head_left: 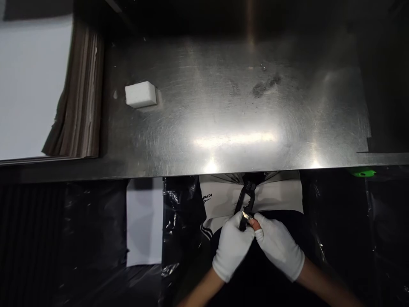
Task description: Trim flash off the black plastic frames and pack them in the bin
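My left hand (234, 241), in a white glove, is closed below the front edge of the metal table (179, 128). Beside it my right hand (279, 247), also gloved, is closed, with a bare thumb or fingertip showing. Between them is a small shiny pointed piece (246, 215), perhaps metal; which hand grips it is hard to tell. Something dark is partly hidden at my left fingers. The two hands meet close in front of my body.
A white block (141, 94) lies on the table's left part. Further left stands a thick stack of sheets (75, 98) with a white top. Below the edge are black plastic (96, 226), a white sheet (144, 226) and a green object (364, 173).
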{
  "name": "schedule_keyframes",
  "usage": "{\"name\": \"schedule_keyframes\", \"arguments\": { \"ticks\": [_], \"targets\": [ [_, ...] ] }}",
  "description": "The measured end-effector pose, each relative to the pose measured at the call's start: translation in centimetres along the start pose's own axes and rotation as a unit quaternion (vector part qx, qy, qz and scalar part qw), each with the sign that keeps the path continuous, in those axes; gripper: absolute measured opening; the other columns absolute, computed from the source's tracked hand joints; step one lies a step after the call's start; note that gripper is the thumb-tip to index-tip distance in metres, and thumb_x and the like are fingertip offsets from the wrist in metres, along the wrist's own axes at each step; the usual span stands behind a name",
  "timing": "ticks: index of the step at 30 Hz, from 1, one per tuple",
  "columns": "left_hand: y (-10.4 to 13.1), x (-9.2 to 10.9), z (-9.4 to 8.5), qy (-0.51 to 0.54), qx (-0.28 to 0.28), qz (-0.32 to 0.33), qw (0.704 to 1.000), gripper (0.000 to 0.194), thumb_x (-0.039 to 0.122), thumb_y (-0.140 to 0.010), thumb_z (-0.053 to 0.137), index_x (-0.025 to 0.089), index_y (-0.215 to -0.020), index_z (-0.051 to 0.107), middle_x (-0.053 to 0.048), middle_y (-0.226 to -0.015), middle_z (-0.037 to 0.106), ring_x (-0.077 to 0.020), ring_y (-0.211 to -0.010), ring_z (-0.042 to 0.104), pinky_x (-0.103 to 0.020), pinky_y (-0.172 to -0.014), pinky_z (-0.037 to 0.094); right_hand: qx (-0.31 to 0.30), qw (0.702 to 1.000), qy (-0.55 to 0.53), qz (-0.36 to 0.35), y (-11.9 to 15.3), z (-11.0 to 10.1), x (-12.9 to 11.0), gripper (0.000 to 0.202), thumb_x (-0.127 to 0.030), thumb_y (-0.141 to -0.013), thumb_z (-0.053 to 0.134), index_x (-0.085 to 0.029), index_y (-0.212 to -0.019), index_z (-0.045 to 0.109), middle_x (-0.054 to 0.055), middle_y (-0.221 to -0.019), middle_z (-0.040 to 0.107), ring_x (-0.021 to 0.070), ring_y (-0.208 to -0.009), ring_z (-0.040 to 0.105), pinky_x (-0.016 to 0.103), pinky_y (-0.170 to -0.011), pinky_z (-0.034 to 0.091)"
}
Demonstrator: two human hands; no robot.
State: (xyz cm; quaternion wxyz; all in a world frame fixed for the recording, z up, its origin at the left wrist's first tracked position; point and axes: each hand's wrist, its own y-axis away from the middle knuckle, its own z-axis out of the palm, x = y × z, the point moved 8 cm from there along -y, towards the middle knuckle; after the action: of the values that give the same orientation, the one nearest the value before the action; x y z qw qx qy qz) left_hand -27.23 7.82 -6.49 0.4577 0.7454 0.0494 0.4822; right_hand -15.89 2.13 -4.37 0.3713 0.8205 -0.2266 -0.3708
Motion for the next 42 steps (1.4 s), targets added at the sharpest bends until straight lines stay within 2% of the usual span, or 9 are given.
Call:
{"name": "schedule_keyframes", "arguments": {
  "ticks": [7,15,19,25,30,33,35,38,42],
  "targets": [
    [0.5,1.1,0.1,0.006,-0.017,0.009,1.0,0.009,0.019,-0.079,0.066,0.023,-0.087,0.068,-0.005,-0.085,0.075,-0.0246,-0.082,0.068,-0.038,-0.08,0.055,0.039,0.998,0.041,0.012,0.9,-1.3,0.6,0.045,-0.043,-0.12,0.032,-0.023,-0.116,0.072,0.005,-0.091,0.083,0.0245,-0.077,0.08,0.031,-0.064,0.048],
    [0.9,1.7,0.6,-0.017,-0.035,0.014,0.999,0.011,0.014,-0.081,0.063,0.022,-0.087,0.066,-0.002,-0.084,0.072,-0.0214,-0.082,0.068,-0.033,-0.077,0.054,0.066,0.996,-0.048,-0.048,1.5,-1.0,2.2,0.064,-0.064,-0.118,0.02,-0.023,-0.102,0.068,0.003,-0.077,0.075,0.0202,-0.063,0.071,0.031,-0.059,0.051],
    [1.0,1.5,0.6,-0.069,-0.022,0.015,0.997,0.007,0.017,-0.084,0.062,0.021,-0.089,0.064,-0.002,-0.084,0.071,-0.0205,-0.081,0.065,-0.033,-0.078,0.052,0.046,0.997,-0.036,-0.056,1.1,-0.4,1.7,0.052,-0.053,-0.119,0.029,-0.024,-0.099,0.067,0.002,-0.08,0.078,0.0199,-0.065,0.072,0.031,-0.06,0.048],
    [0.8,1.0,1.0,-0.081,-0.014,0.015,0.997,0.01,0.03,-0.091,0.063,0.023,-0.084,0.061,-0.002,-0.077,0.069,-0.021,-0.074,0.063,-0.033,-0.07,0.051,0.012,1.0,-0.013,-0.001,0.7,0.0,1.3,0.043,-0.037,-0.121,0.03,-0.022,-0.118,0.07,0.006,-0.096,0.083,0.022,-0.08,0.079,0.031,-0.069,0.052],
    [0.9,1.4,1.5,-0.054,-0.025,0.014,0.998,0.015,0.033,-0.095,0.06,0.02,-0.098,0.067,-0.007,-0.093,0.076,-0.0246,-0.09,0.072,-0.038,-0.088,0.057,0.049,0.999,0.005,0.011,0.7,0.0,2.1,0.042,-0.041,-0.121,0.03,-0.022,-0.113,0.066,0.007,-0.089,0.081,0.0232,-0.074,0.076,0.032,-0.064,0.045],
    [0.4,1.9,0.9,-0.054,-0.091,0.028,0.994,0.017,0.038,-0.095,0.065,0.021,-0.099,0.062,-0.007,-0.099,0.074,-0.0245,-0.095,0.069,-0.038,-0.09,0.056,0.039,0.995,-0.082,-0.043,1.1,-0.6,2.3,0.047,-0.051,-0.12,0.027,-0.023,-0.103,0.062,0.004,-0.083,0.076,0.0213,-0.07,0.071,0.032,-0.064,0.047],
    [0.0,2.3,0.8,-0.025,-0.198,0.053,0.978,0.028,0.046,-0.095,0.07,0.021,-0.105,0.06,-0.007,-0.104,0.073,-0.0242,-0.099,0.068,-0.037,-0.092,0.056,0.018,0.987,-0.136,-0.084,1.6,-1.7,2.3,0.054,-0.061,-0.118,0.026,-0.025,-0.095,0.058,0.002,-0.079,0.071,0.0195,-0.066,0.065,0.031,-0.063,0.046],
    [-0.1,2.3,0.6,0.015,-0.335,0.058,0.94,0.042,0.063,-0.098,0.062,0.022,-0.104,0.056,-0.001,-0.087,0.064,-0.02,-0.08,0.063,-0.035,-0.08,0.053,-0.015,0.979,-0.171,-0.109,2.4,-3.2,2.8,0.061,-0.074,-0.114,0.026,-0.025,-0.09,0.055,0.0,-0.077,0.065,0.0183,-0.065,0.058,0.032,-0.062,0.045],
    [-0.1,2.8,0.1,-0.136,-0.252,0.098,0.953,0.041,0.059,-0.09,0.072,0.023,-0.093,0.054,0.003,-0.079,0.057,-0.0174,-0.072,0.055,-0.031,-0.067,0.042,-0.042,0.977,-0.172,-0.116,3.8,-3.1,3.2,0.061,-0.075,-0.114,0.026,-0.025,-0.093,0.056,0.0,-0.08,0.066,0.0181,-0.068,0.059,0.031,-0.063,0.047]
  ]
}}
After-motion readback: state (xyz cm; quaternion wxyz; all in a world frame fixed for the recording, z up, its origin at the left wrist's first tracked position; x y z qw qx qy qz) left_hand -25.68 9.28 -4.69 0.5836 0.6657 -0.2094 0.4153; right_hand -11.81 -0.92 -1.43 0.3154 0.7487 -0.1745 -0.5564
